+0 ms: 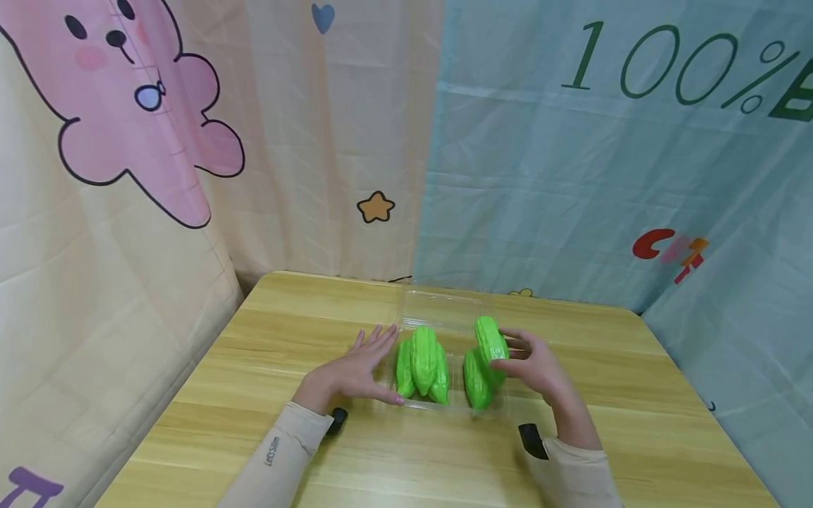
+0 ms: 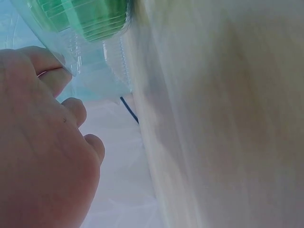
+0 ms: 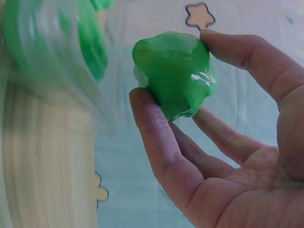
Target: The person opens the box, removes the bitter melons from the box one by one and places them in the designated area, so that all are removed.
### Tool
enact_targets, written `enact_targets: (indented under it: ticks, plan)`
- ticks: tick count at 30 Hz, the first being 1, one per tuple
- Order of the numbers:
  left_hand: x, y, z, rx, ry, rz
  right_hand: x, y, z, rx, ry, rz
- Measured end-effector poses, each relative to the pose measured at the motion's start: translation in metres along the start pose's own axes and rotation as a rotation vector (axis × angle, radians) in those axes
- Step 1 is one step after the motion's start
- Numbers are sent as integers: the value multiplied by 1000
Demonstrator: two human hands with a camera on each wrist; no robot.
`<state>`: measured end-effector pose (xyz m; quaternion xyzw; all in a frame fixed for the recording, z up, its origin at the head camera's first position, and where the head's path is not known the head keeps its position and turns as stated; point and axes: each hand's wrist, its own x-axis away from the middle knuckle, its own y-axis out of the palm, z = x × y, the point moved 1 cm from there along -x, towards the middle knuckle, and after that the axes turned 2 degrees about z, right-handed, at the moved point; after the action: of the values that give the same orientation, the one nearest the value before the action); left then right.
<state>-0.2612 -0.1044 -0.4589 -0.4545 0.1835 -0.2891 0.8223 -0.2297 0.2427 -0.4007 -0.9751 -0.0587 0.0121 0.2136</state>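
Note:
A clear plastic clamshell box (image 1: 456,407) stands on the table with its lid (image 1: 443,310) folded back. In its left part lie several bright green ridged bitter melons (image 1: 424,361) with a shiny wrap, one resting on top of the others. Another bitter melon (image 1: 476,381) is in the right part. Above that one, my right hand (image 1: 536,363) pinches a bitter melon (image 3: 173,73) between thumb and fingers, clear of the box wall in the right wrist view. My left hand (image 1: 356,370), fingers spread, touches the box's left side; the left wrist view shows fingertips (image 2: 57,78) at its edge.
The wooden table (image 1: 267,339) reaches back to printed curtains (image 1: 330,141) on the far side and flanks. Black straps (image 1: 532,441) show at both sleeve cuffs. A thin dark cord (image 2: 128,109) hangs near the table's back edge.

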Motion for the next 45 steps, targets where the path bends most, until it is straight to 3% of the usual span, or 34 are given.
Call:
enact_targets:
  ticks: [15,26,45]
  plan:
    - [4,-7,5,-9,-27,-5,9,-45,15,48,75,78]
    - [9,-13,6,-11,-42,-17,12,-63,27,69,126,106]
    - [5,-7,5,11,-44,-15,15,-89,59,117,254,184]
